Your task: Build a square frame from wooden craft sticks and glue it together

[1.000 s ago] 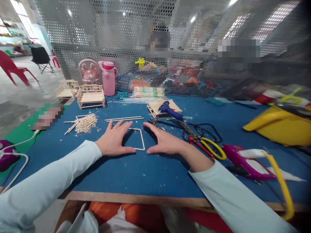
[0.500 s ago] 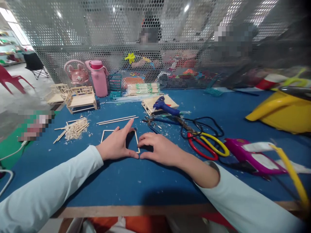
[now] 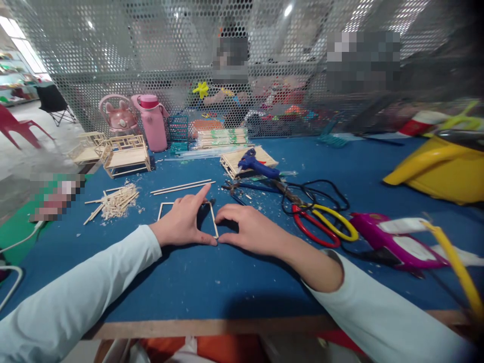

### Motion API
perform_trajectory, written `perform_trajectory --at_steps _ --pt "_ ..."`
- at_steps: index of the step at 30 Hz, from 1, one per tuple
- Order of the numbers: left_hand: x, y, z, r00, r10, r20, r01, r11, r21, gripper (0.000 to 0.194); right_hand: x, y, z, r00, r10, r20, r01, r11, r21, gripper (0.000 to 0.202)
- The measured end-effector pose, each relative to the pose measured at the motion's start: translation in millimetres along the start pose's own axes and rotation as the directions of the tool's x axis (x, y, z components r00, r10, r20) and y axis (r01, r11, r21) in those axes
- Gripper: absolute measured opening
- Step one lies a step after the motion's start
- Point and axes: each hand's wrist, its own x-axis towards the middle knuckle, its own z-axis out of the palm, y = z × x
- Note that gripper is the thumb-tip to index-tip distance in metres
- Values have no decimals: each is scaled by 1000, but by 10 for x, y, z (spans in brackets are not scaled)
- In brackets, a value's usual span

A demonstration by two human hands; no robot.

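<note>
A thin rectangle of pale wooden sticks [image 3: 214, 218] lies flat on the blue tabletop, partly covered by my left hand. My left hand [image 3: 180, 220] is open over it, index finger stretched toward the far side and thumb reaching to the near right corner. My right hand [image 3: 251, 229] curves at the rectangle's right side, thumb and fingers apart, their tips at or very near the stick and corner. The two thumb tips almost meet there. Two loose sticks [image 3: 183, 187] lie just beyond, and a heap of short cut sticks [image 3: 120, 201] is to the left.
Pliers [image 3: 285, 190], red-and-yellow-handled scissors [image 3: 317, 227] and a magenta tool [image 3: 401, 242] lie right. A blue glue gun [image 3: 260, 165] rests on a stick-built platform [image 3: 234, 164]. Small wooden beds [image 3: 126, 157] and a pink bottle [image 3: 154, 126] stand before a perforated metal screen [image 3: 113, 55].
The hands hold nearly the same pose around the stick rectangle. My right hand has shifted very slightly; the view has moved a little.
</note>
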Motion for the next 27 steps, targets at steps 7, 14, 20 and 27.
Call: perform_trajectory --at_steps 7,14,20,27 --pt "13 42 -20 999 -24 22 24 1000 -5 119 1 11 33 1000 15 -10 -16 997 -70 27" --pt "17 27 -1 998 -40 39 40 999 6 119 22 8 76 998 58 -14 -58 998 -39 25" --pt "15 40 -11 999 -31 41 31 999 13 118 34 53 16 998 43 46 -44 999 21 26" --pt "7 44 -26 999 -13 34 13 1000 3 117 49 88 -43 998 45 38 -48 995 91 4"
